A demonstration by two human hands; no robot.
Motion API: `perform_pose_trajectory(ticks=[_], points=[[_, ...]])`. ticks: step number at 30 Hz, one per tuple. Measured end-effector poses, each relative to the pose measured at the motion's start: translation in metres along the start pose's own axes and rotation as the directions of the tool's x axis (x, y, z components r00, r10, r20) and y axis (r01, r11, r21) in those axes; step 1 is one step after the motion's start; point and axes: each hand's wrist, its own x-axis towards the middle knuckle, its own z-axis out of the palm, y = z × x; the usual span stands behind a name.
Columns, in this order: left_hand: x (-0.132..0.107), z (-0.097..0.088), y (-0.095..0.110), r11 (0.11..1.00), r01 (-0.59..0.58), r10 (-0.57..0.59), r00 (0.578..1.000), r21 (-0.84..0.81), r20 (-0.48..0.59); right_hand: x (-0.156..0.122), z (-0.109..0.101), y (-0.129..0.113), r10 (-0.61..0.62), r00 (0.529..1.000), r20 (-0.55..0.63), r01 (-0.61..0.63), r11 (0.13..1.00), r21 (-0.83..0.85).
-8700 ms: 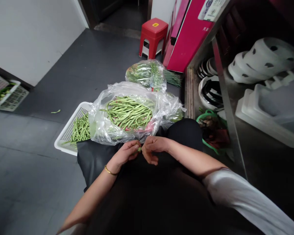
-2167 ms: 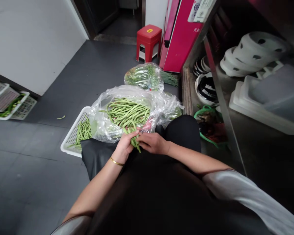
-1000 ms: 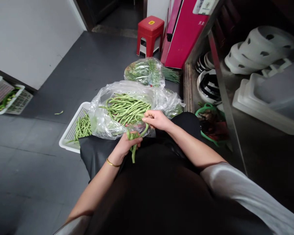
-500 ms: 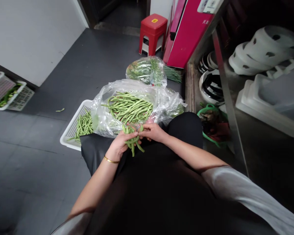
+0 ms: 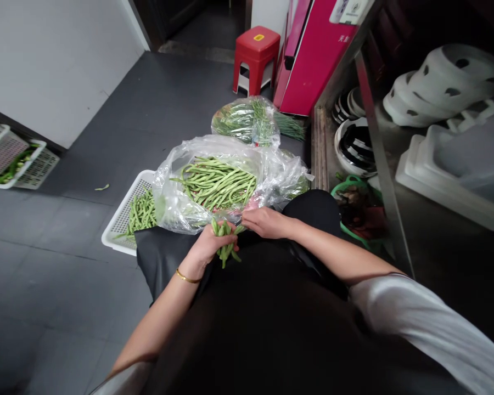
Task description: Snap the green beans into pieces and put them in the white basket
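My left hand is closed round a small bunch of green bean pieces, whose ends stick out above and below the fingers. Just to its right, my right hand is pinched, with a bean end at its fingertips; how much of that bean it holds is hidden. In front of both hands lies an open clear plastic bag with long green beans in it. A white perforated basket left of the bag holds short bean pieces.
Behind the bag sits another clear bag of greens. A red stool stands farther back beside a pink cabinet. On the right are a metal shelf and a green basket. White baskets stand at far left.
My right hand has moved slightly right, away from the left hand. My left fingers have closed more over the bean pieces, and the bunch has tilted a little.
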Motion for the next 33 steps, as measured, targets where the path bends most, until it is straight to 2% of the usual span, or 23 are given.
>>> perform_pose_trajectory(ticks=[1, 2, 3, 4, 5, 6, 7, 8, 9, 10, 11, 12, 13, 15, 17, 19, 22, 24, 26, 28, 30, 31, 33], points=[[0.0, 0.0, -0.002, 1.0, -0.011, 0.01, 0.999, 0.009, 0.036, -0.001, 0.004, 0.0, 0.024, 1.0, 0.009, -0.025, 0.98, 0.199], [0.0, 0.0, -0.003, 1.0, -0.023, 0.023, 0.997, -0.003, 0.071, -0.003, 0.006, 0.0, 0.041, 0.999, 0.029, -0.049, 0.923, 0.381], [0.0, -0.001, -0.004, 0.999, -0.032, 0.036, 0.994, -0.044, 0.099, -0.004, 0.005, 0.001, 0.046, 0.996, 0.079, -0.08, 0.855, 0.513], [0.0, -0.003, -0.005, 0.993, -0.036, 0.049, 0.992, -0.116, 0.118, -0.004, 0.003, 0.003, 0.036, 0.985, 0.169, -0.129, 0.808, 0.575], [0.001, -0.004, -0.006, 0.977, -0.036, 0.065, 0.99, -0.212, 0.129, -0.003, -0.001, 0.004, 0.023, 0.956, 0.293, -0.19, 0.807, 0.559], [0.002, -0.007, -0.007, 0.949, -0.039, 0.083, 0.988, -0.314, 0.129, -0.001, -0.007, 0.006, 0.038, 0.91, 0.413, -0.245, 0.852, 0.462], [0.003, -0.009, -0.007, 0.914, -0.043, 0.1, 0.988, -0.402, 0.12, 0.004, -0.013, 0.008, 0.103, 0.872, 0.479, -0.271, 0.916, 0.297], [0.004, -0.011, -0.007, 0.884, -0.049, 0.112, 0.988, -0.465, 0.109, 0.012, -0.019, 0.009, 0.199, 0.869, 0.453, -0.269, 0.958, 0.095], [0.006, -0.012, -0.008, 0.866, -0.054, 0.117, 0.988, -0.497, 0.098, 0.023, -0.023, 0.011, 0.281, 0.9, 0.332, -0.259, 0.96, -0.109], [0.007, -0.013, -0.009, 0.862, -0.058, 0.116, 0.989, -0.504, 0.086, 0.036, -0.024, 0.012, 0.312, 0.938, 0.153, -0.26, 0.923, -0.285], [0.008, -0.014, -0.01, 0.867, -0.057, 0.108, 0.991, -0.495, 0.076, 0.052, -0.023, 0.014, 0.289, 0.957, -0.025, -0.273, 0.866, -0.418], [0.009, -0.014, -0.011, 0.877, -0.052, 0.095, 0.993, -0.478, 0.067, 0.068, -0.021, 0.016, 0.247, 0.96, -0.133, -0.28, 0.814, -0.509], [0.01, -0.015, -0.012, 0.887, -0.042, 0.077, 0.995, -0.459, 0.059, 0.084, -0.018, 0.017, 0.223, 0.962, -0.155, -0.272, 0.77, -0.578], [0.01, -0.016, -0.014, 0.901, -0.019, 0.035, 0.999, -0.433, 0.028, 0.11, -0.013, 0.022, 0.225, 0.971, -0.079, -0.221, 0.724, -0.653], [0.01, -0.019, -0.014, 0.904, 0.007, -0.021, 0.999, -0.428, -0.028, 0.119, -0.011, 0.025, 0.214, 0.976, -0.044, -0.193, 0.747, -0.636], [0.012, -0.021, -0.013, 0.892, 0.055, -0.102, 0.991, -0.449, -0.082, 0.109, -0.012, 0.026, 0.143, 0.982, -0.125, -0.187, 0.838, -0.512], [0.021, -0.021, -0.012, 0.85, 0.096, -0.185, 0.975, -0.519, -0.123, 0.068, -0.007, 0.024, 0.045, 0.971, -0.233, -0.086, 0.982, -0.167], [0.03, -0.017, -0.012, 0.843, 0.078, -0.174, 0.976, -0.532, -0.133, 0.039, 0.006, 0.021, 0.004, 0.978, -0.208, 0.006, 0.999, 0.049], [0.037, -0.011, -0.012, 0.874, 0.035, -0.128, 0.979, -0.485, -0.16, 0.018, 0.021, 0.021, -0.041, 0.981, -0.191, 0.072, 0.985, 0.155], [0.04, -0.005, -0.011, 0.91, -0.038, -0.056, 0.975, -0.413, -0.213, 0.008, 0.033, 0.022, -0.045, 0.972, -0.232, 0.087, 0.981, 0.174], [0.037, 0.0, -0.007, 0.93, -0.126, 0.023, 0.958, -0.344, -0.287, 0.006, 0.036, 0.025, -0.065, 0.963, -0.262, 0.104, 0.985, 0.139], [0.034, 0.002, -0.006, 0.938, -0.156, 0.052, 0.947, -0.311, -0.317, 0.006, 0.034, 0.026, -0.103, 0.964, -0.244, 0.132, 0.986, 0.104], [0.027, 0.005, -0.002, 0.951, -0.183, 0.088, 0.933, -0.25, -0.348, 0.008, 0.027, 0.028, -0.209, 0.968, -0.137, 0.212, 0.977, 0.011]])
